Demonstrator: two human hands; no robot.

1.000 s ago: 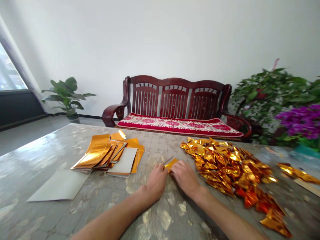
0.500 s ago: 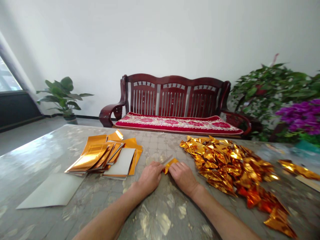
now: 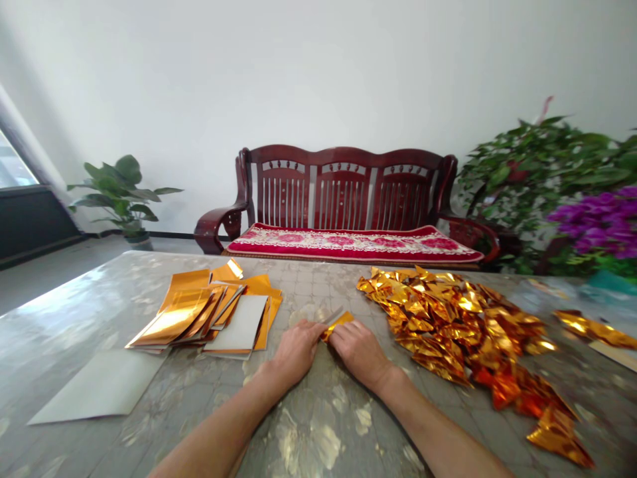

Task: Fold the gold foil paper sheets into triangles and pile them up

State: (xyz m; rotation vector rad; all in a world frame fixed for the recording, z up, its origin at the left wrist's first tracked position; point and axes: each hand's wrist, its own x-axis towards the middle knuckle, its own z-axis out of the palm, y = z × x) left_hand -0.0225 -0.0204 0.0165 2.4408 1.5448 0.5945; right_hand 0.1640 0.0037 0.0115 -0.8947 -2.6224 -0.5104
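Between my two hands, on the table, lies a small folded piece of gold foil paper (image 3: pixel 341 320) with a pale strip along its far left edge. My left hand (image 3: pixel 297 345) has its fingers closed on the left end of the paper. On the right end, the fingers of my right hand (image 3: pixel 359 350) press and grip it, hiding part of the fold. To the left is a stack of flat gold foil sheets (image 3: pixel 186 312), with a single pale sheet (image 3: pixel 99 385) in front of it. A heap of folded gold foil pieces (image 3: pixel 448 318) spreads to the right.
The patterned table (image 3: pixel 318 431) carries everything. At its right end are clear plastic wrapping (image 3: pixel 542 292) and a long gold foil piece (image 3: pixel 594 328). A wooden bench (image 3: pixel 341 192) with a red cover stands behind, between a potted plant (image 3: pixel 124 189) and purple flowers (image 3: pixel 600 222).
Both hands stay on the folded foil paper, with the left hand slightly further left and the fingers shifted along it. The whole view has tilted a little; the stack and heap look the same.
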